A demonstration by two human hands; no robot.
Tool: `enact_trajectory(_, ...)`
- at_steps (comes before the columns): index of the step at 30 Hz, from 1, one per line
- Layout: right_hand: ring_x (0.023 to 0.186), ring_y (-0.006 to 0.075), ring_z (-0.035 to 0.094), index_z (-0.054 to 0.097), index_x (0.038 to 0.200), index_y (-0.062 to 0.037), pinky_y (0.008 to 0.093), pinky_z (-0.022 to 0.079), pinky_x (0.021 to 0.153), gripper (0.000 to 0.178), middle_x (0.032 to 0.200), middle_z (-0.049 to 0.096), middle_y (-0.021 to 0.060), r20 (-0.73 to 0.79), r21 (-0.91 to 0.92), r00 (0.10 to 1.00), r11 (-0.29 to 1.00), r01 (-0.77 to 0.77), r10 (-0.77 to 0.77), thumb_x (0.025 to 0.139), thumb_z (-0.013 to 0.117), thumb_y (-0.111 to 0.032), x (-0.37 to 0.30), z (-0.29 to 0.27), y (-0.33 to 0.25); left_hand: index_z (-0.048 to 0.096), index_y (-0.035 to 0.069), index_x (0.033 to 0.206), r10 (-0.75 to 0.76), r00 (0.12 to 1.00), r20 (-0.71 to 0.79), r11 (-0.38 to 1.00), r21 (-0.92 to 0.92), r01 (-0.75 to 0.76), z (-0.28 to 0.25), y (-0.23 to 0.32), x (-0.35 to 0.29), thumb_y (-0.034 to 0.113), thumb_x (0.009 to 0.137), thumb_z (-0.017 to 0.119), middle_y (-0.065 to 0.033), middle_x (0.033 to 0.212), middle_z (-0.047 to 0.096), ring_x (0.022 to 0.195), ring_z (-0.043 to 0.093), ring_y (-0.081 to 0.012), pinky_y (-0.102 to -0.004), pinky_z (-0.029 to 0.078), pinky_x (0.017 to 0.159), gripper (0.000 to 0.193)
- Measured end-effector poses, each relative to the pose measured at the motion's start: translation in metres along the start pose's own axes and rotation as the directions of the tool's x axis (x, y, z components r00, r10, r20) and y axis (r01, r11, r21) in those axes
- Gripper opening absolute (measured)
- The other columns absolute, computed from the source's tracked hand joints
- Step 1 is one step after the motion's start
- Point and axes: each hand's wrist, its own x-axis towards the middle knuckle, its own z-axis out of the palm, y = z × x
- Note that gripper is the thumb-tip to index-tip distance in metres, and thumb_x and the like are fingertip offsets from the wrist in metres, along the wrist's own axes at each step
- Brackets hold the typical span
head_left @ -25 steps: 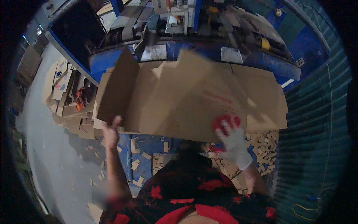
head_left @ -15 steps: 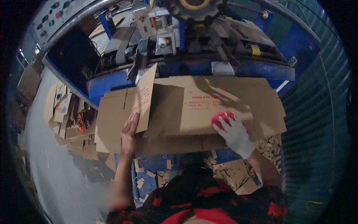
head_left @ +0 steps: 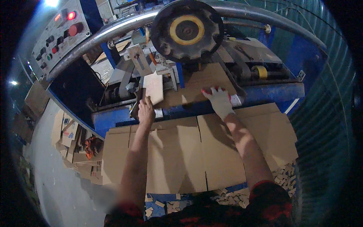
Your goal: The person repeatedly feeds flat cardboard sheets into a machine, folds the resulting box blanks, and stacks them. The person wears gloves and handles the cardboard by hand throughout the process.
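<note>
A folded cardboard box blank (head_left: 204,81) lies partly inside the blue machine, below the big handwheel. Its upturned left flap (head_left: 153,89) catches the light. My bare left hand (head_left: 146,110) is closed on the near edge of that flap, fingers pointing away from me. My right hand (head_left: 219,103), in a white glove with red on the fingers, lies on the blank's near right part with its fingers spread. Beneath both forearms a flat stack of cardboard blanks (head_left: 174,155) rests before the machine. The blank's far end is hidden under the machine parts.
The black handwheel (head_left: 186,30) with a yellow ring overhangs the middle. A metal bar (head_left: 124,26) curves across above. The control panel (head_left: 62,32) stands far left. Cardboard scraps (head_left: 234,196) lie below the stack, more cardboard (head_left: 72,140) at the left, a corrugated wall (head_left: 325,125) at the right.
Both hands have moved forward from the stack to the machine, carrying the printed blank partly into it. The stack beneath now shows a plain top, and the view has tilted up.
</note>
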Motion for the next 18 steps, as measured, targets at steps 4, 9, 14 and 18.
enact_trajectory(4, 0.109, 0.0309, 0.056, 0.053, 0.126, -0.0158, 0.0431, 0.046, 0.087, 0.043, 0.120, 0.057, 0.0119, 0.079, 0.165, 0.972, 0.958, -0.233, 0.223, 0.083, 0.051, -0.013, 0.033, 0.008, 0.001, 0.034, -0.007, 0.134, 0.221, 0.973, -0.065, 0.888, -0.400, -0.228, -0.011, 0.003, 0.012, 0.012, 0.089, 0.054, -0.0278, 0.130, 0.045, 0.116, 0.046, -0.0446, -0.0442, 0.040, 0.099, 0.053)
enact_trajectory(9, 0.115, 0.0334, 0.051, 0.050, 0.127, -0.0086, 0.0432, 0.043, 0.094, 0.050, 0.128, 0.053, 0.0142, 0.041, 0.329, 0.955, 0.899, -0.290, 0.293, 0.080, 0.062, -0.018, -0.069, -0.029, 0.042, 0.057, 0.001, 0.118, 0.198, 0.979, -0.052, 0.975, -0.092, -0.202, -0.064, -0.074, -0.116, 0.015, 0.090, 0.055, -0.0205, 0.114, 0.060, 0.104, 0.058, -0.0365, -0.0418, 0.048, 0.086, 0.032)
enact_trajectory(14, 0.132, 0.0330, 0.033, 0.037, 0.138, -0.0076, 0.0472, 0.026, 0.108, 0.087, 0.140, 0.039, 0.0141, 0.281, -0.039, 0.676, 0.712, -0.701, 0.681, 0.068, 0.074, -0.044, -0.245, -0.104, 0.057, 0.047, 0.003, 0.130, -0.448, 0.894, -0.009, 0.859, 0.273, 0.434, -0.111, -0.189, -0.275, 0.050, 0.082, 0.063, -0.0215, 0.129, 0.050, 0.115, 0.051, -0.0352, -0.0435, 0.044, 0.091, 0.069)
enact_trajectory(18, 0.133, 0.0326, 0.030, 0.036, 0.138, -0.0079, 0.0494, 0.022, 0.109, 0.101, 0.143, 0.035, 0.0130, 0.263, -0.200, 0.432, 0.487, -0.850, 0.863, 0.059, 0.079, -0.055, -0.337, -0.143, 0.039, 0.043, 0.003, 0.134, -0.484, 0.856, 0.182, 0.848, 0.337, 0.408, -0.119, -0.236, -0.338, 0.055, 0.077, 0.065, -0.0210, 0.132, 0.049, 0.120, 0.048, -0.0346, -0.0430, 0.041, 0.095, 0.081)
